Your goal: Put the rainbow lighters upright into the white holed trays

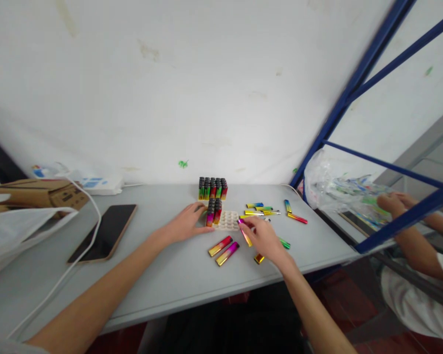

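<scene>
My left hand (186, 223) rests on the grey table (162, 270), its fingers curled against the left side of a white holed tray (228, 220) that has several upright colourful lighters (214, 211) in it. My right hand (263, 237) pinches a pink and yellow lighter (244, 233) just right of the tray. Two more lighters (223, 249) lie in front of the tray, and several loose lighters (269, 211) lie to the right. A full block of upright lighters (212, 189) stands behind the tray near the wall.
A phone (105, 232) lies at the left with a white cable (88, 236) over it. A cardboard box (40, 192) and a white plastic bag (15, 228) sit at far left. Beyond a blue frame (354, 88), another person's hands (393, 202) handle a plastic bag (332, 187).
</scene>
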A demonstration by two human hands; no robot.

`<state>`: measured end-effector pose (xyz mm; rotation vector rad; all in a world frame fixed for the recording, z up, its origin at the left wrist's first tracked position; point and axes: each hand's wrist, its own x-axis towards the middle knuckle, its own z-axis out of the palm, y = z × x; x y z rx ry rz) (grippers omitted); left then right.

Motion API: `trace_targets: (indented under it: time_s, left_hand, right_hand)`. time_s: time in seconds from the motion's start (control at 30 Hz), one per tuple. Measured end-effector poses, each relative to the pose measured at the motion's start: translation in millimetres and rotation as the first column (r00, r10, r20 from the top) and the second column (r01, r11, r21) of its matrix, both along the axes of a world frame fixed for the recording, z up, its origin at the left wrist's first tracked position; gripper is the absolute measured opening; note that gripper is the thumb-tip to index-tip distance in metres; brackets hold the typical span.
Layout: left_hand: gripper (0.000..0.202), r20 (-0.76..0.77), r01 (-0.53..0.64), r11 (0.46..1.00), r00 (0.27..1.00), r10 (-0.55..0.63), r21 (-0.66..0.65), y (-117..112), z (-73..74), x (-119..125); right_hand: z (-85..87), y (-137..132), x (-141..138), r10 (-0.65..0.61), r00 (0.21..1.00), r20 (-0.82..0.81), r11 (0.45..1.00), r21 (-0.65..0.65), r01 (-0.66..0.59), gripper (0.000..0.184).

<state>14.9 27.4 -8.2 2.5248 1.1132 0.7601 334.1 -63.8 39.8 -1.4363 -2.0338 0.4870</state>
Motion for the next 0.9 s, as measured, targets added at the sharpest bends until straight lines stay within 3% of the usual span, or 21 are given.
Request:
trace_targets:
  time_s: [0.07,0.17,0.27,0.33,0.47,0.6,0.77,0.9]
  left_hand:
    - [0.079,0.005,0.01,1.0,1.0,-0.01,0.02,-1.0,1.0,1.3]
    - [0.075,0.026,-0.028,0.999,0.999,0.027,0.037,-0.3,0.1,3.8]
    - [0.075,0.045,-0.073,0.997,0.996,0.072,0.024,1.5,-3.4,4.2]
    - [0.074,0.063,-0.076,0.997,0.995,0.075,0.024,1.9,-5.7,3.2]
    - [0.073,0.094,-0.071,0.997,0.993,0.068,0.025,-0.4,-6.5,1.5]
    - [0.078,0.079,-0.056,0.998,0.995,0.056,0.004,-3.6,-3.4,1.6]
    - [0.082,0.044,-0.061,0.998,0.997,0.061,-0.019,-3.9,-2.1,-0.1]
    - [0.081,0.032,-0.062,0.998,0.998,0.063,-0.018,-3.1,-2.5,-1.0]
  right_hand:
    - [10.4,8.3,-0.3,0.089,0.976,-0.198,0.994,-0.038,-0.099,0.03]
    - [28.3,27.7,-14.0,0.162,0.872,-0.462,0.962,-0.124,-0.244,0.044]
    - [42.0,54.8,-36.3,0.142,0.746,-0.651,0.933,-0.164,-0.321,0.057]
    - [45.2,72.1,-49.3,0.097,0.702,-0.706,0.933,-0.182,-0.311,0.063]
    - [34.5,89.4,-61.6,0.051,0.767,-0.64,0.982,-0.108,-0.155,0.07]
    - [17.1,85.3,-60.0,-0.003,0.866,-0.5,0.999,0.036,0.024,0.07]
    - [9.4,78.7,-60.4,-0.014,0.919,-0.394,0.996,0.077,0.049,0.057]
    - [9.7,77.7,-59.3,0.052,0.942,-0.331,0.991,0.134,-0.008,0.054]
